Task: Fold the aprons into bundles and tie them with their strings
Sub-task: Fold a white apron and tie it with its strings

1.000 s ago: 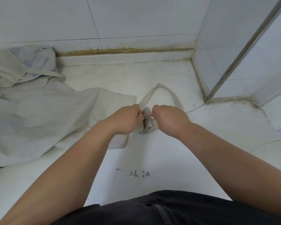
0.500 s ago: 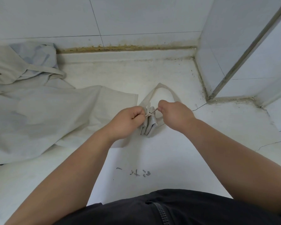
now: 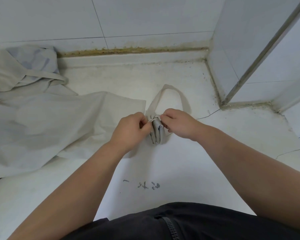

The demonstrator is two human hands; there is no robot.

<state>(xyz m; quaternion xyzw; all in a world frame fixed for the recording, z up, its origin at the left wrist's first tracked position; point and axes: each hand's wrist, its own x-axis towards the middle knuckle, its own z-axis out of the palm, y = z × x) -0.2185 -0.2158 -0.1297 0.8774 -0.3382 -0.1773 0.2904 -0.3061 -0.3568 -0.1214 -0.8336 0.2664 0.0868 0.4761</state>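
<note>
folded apron bundle (image 3: 156,133) on the counter (image 3: 189,167), dead centre, between both hands. soft, light, limp cloth, likely to spring open if let go; best held by the thin string (image 3: 154,118) across its 12 o'clock end. left hand (image 3: 130,130) at 9 o'clock, right hand (image 3: 179,123) at 3 o'clock, fingers (image 3: 144,125) of each curled and pinched on the string. long axis from 12 to 6 o'clock, neck loop (image 3: 171,88) lying toward 12. loose apron (image 3: 59,122) spread at 9 o'clock.
</note>
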